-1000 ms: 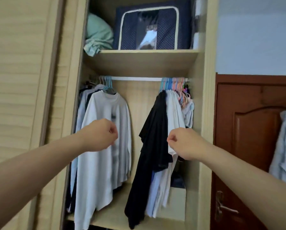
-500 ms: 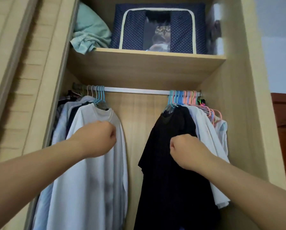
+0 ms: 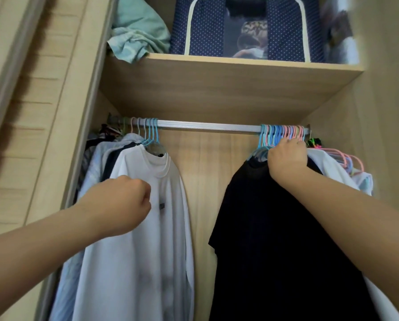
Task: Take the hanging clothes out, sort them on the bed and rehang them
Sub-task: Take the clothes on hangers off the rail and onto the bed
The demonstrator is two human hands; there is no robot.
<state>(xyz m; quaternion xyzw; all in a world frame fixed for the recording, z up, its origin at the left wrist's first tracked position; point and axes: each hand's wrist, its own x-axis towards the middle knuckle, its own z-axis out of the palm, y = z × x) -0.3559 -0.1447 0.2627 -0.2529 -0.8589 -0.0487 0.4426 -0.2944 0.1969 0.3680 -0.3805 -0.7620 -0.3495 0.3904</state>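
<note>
Head view — rail [image 3: 207, 126] horizontal, hangers [image 3: 281, 133] hooked over.

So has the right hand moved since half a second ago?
Yes. The right hand has gone up from the black shirt's chest to the hangers just under the rail.

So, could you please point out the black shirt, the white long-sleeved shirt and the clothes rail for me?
black shirt [image 3: 275, 239]: head view, on the middle of its front.
white long-sleeved shirt [image 3: 147, 262]: head view, on its chest below the small dark label.
clothes rail [image 3: 207, 126]: head view, on the bare stretch between the two hanger groups.
</note>
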